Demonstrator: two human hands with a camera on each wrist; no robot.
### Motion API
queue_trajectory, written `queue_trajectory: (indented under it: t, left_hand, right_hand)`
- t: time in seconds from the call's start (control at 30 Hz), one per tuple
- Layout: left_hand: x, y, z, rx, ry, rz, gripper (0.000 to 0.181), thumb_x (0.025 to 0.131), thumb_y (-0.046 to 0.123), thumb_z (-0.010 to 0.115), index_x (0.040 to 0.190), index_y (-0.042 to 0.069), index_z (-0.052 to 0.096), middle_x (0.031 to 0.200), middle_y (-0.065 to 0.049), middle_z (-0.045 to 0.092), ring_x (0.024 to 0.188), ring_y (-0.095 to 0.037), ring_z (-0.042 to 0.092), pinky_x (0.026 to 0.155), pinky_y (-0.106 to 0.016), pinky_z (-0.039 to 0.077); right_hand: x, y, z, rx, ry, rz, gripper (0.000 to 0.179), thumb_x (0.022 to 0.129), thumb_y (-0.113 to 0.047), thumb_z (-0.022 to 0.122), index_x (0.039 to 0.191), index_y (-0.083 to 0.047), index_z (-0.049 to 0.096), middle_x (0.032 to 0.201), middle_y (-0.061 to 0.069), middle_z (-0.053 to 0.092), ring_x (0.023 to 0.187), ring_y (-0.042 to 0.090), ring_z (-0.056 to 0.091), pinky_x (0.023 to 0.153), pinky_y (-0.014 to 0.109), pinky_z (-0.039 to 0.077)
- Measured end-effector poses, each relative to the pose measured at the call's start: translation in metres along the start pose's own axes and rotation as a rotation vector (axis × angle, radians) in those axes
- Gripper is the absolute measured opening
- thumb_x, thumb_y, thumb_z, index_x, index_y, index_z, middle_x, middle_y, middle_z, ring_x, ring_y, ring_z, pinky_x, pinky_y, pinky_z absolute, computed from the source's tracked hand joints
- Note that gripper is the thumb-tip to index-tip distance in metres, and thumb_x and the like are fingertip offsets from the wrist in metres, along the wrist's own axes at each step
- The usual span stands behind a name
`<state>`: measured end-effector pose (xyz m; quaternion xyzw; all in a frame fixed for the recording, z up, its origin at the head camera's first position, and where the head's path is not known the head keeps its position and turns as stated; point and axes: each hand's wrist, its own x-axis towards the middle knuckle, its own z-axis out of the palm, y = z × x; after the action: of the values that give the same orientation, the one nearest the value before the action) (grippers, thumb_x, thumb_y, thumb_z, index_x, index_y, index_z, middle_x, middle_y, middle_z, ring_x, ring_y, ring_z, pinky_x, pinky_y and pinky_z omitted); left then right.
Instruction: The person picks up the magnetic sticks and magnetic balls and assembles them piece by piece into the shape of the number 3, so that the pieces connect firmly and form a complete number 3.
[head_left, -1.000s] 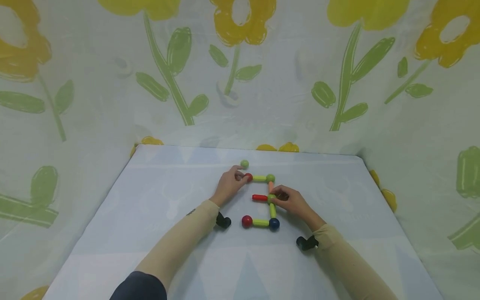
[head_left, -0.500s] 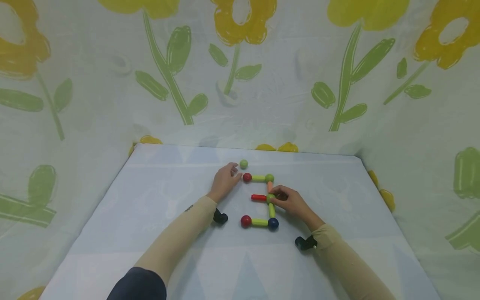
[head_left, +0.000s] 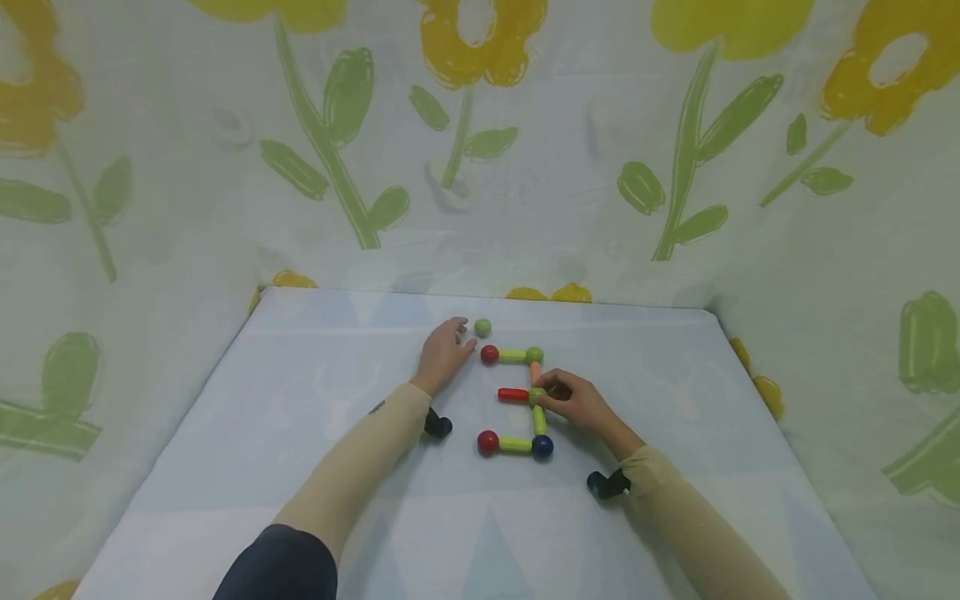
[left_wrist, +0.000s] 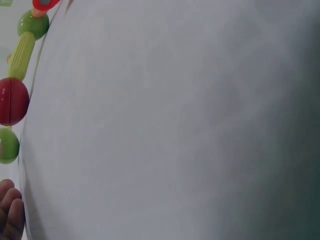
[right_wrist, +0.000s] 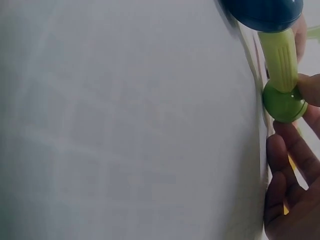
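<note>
My right hand (head_left: 583,404) pinches the middle green ball (head_left: 534,397) of a flat ball-and-rod construction on the table. A red rod (head_left: 513,394) juts left from that ball. An orange rod (head_left: 536,373) runs from it to the far green ball (head_left: 535,356), then a lime rod (head_left: 513,355) and a red ball (head_left: 489,355). Nearer, a lime rod (right_wrist: 281,62) leads to a blue ball (right_wrist: 265,12), then another lime rod (head_left: 515,446) and red ball (head_left: 487,442). My left hand (head_left: 442,357) holds nothing, left of the far red ball and a loose green ball (head_left: 483,327).
A pale cloth-covered table (head_left: 300,400) lies under everything. Flower-printed curtains (head_left: 540,183) hang behind it and at both sides. A black wrist camera (head_left: 438,425) sticks out under the left wrist, another black wrist camera (head_left: 607,484) under the right.
My left hand has let go of the far red ball and drawn back to the left, fingers loosening. The right hand keeps its pinch on the middle green ball.
</note>
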<state>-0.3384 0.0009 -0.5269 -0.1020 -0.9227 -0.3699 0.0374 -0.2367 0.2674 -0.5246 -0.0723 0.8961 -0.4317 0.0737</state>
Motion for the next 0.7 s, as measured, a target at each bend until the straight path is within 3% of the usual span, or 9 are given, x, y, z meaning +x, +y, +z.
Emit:
queue_trajectory:
  t: [0.23, 0.7]
  left_hand:
    - [0.004, -0.001, 0.003, 0.04, -0.045, -0.035, 0.049, 0.099, 0.028, 0.068, 0.142, 0.011, 0.054, 0.127, -0.008, 0.065, 0.111, -0.024, 0.061, 0.101, -0.04, 0.048]
    - [0.017, 0.003, 0.005, 0.04, -0.052, 0.021, 0.049, 0.098, 0.026, 0.069, 0.143, 0.011, 0.055, 0.128, -0.008, 0.064, 0.111, -0.024, 0.061, 0.1, -0.04, 0.048]
  right_hand:
    - [0.001, 0.004, 0.003, 0.021, -0.021, -0.002, 0.027, 0.092, -0.027, 0.076, 0.115, -0.015, 0.069, 0.107, -0.002, 0.067, 0.095, 0.017, 0.061, 0.083, 0.033, 0.05]
    - [0.001, 0.003, -0.002, 0.015, -0.026, -0.015, 0.028, 0.093, -0.027, 0.076, 0.117, -0.017, 0.068, 0.109, -0.002, 0.067, 0.095, 0.017, 0.061, 0.085, 0.034, 0.05]
